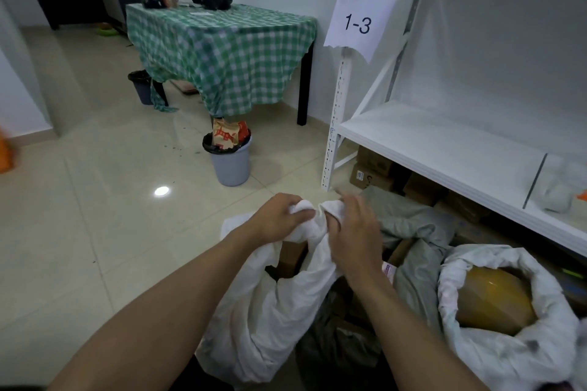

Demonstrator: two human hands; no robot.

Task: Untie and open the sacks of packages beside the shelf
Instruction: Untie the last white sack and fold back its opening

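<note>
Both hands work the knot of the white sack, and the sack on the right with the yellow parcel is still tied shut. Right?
Not quite. The head view shows the left hand and right hand gripping the knot of the white sack, but the sack on the right is already open around the yellow parcel.

Soft, even light is filling the room, and a small white glare spot is shining on the glossy floor (95,216). The straight lines of the shelf (444,143) are bending toward the picture's edges. The fingers of the right hand (355,232) are looking slightly blurred.
</note>
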